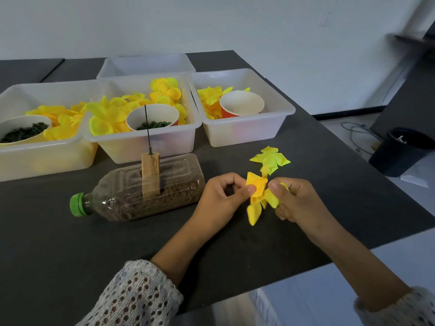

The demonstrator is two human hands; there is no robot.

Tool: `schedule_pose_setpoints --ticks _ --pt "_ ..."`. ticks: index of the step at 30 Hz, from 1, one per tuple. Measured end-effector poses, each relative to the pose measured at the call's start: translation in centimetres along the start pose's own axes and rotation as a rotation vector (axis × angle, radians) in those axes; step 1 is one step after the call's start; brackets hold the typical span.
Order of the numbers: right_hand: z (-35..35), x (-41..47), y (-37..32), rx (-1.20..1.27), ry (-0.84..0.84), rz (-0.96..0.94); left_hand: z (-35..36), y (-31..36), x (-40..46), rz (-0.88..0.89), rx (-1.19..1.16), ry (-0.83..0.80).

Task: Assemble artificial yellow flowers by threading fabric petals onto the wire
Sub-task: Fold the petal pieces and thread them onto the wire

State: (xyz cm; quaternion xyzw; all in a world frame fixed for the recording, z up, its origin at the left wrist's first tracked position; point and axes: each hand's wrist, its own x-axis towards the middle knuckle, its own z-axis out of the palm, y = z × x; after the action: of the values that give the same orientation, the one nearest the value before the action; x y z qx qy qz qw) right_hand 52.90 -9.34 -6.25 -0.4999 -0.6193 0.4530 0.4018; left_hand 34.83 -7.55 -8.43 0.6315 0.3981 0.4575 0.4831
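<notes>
My left hand (222, 195) and my right hand (294, 198) both pinch a bunch of yellow fabric petals (257, 194) just above the dark table, right of centre. A second small pile of yellow-green petals (270, 160) lies on the table behind them. To the left, a thin dark wire (147, 130) stands upright, bare, in a wooden block (150, 174) set into a clear bottle (141, 191) that lies on its side with a green cap.
Three clear bins hold loose yellow petals: left bin (47, 156), middle bin (141, 147), right bin (247, 135). Paper cups inside the left and middle bins hold small green rings (155, 124). A fourth bin (146, 64) stands behind. The table edge (353, 252) runs close on the right.
</notes>
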Motion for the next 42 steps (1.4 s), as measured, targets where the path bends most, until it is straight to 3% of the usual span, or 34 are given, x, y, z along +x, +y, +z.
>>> schedule_pose_setpoints --ticks 6,16,21,25,30,35,38,42 --pt "-2.0 -0.1 0.3 -0.029 0.270 -0.021 0.3 -0.2 0.1 -0.019 -0.100 0.074" --pt "-2.9 -0.9 0.7 -0.074 0.334 -0.055 0.6 -0.4 0.3 -0.026 -0.134 0.126" --pt "-5.8 -2.0 1.3 0.116 0.566 0.151 0.5 -0.6 0.4 -0.057 -0.160 0.166" --pt "-8.5 -3.0 1.0 0.142 0.550 0.192 0.6 -0.6 0.4 -0.054 -0.172 0.159" --pt "-7.0 -0.9 0.4 -0.222 0.622 0.100 0.7 -0.6 0.4 -0.049 -0.124 0.157" --pt "-3.9 2.3 -0.7 -0.295 0.398 0.044 0.7 -0.8 0.4 -0.041 -0.113 0.153" --pt "-3.4 5.3 -2.6 -0.185 0.468 -0.018 0.6 -0.9 0.4 -0.036 -0.132 0.141" --pt "-2.9 11.7 -6.9 0.216 0.451 -0.108 0.5 -0.7 0.6 -0.055 -0.096 0.123"
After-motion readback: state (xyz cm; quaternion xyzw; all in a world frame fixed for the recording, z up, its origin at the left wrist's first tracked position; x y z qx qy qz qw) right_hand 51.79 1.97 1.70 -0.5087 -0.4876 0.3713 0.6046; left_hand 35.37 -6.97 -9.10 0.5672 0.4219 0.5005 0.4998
